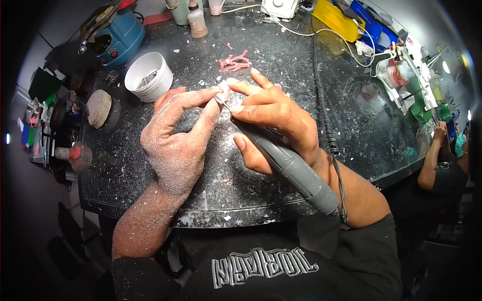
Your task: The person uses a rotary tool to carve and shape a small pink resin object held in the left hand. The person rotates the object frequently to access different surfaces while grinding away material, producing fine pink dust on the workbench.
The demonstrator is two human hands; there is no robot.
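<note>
My left hand (175, 138), coated in pale dust, pinches a small pink and white piece (224, 92) between thumb and fingertips over the worktop. It looks like a small dental part, partly hidden by the fingers. My right hand (288, 115) grips a dark grey rotary handpiece (296, 173) like a pen. The handpiece's thin metal bur (224, 105) points at the piece, at or very near its lower edge; contact is hard to make out. My right fingertips rest close beside the piece.
Beyond my hands lie branching pink pieces (235, 63). A white tub (150, 89), stone-like block (99, 108) and blue machine (120, 40) stand left. The handpiece's coiled cable (321, 100) runs along the right. A bottle (197, 22) and yellow bin (335, 21) are farther back; another person's arm (431, 155) shows at right.
</note>
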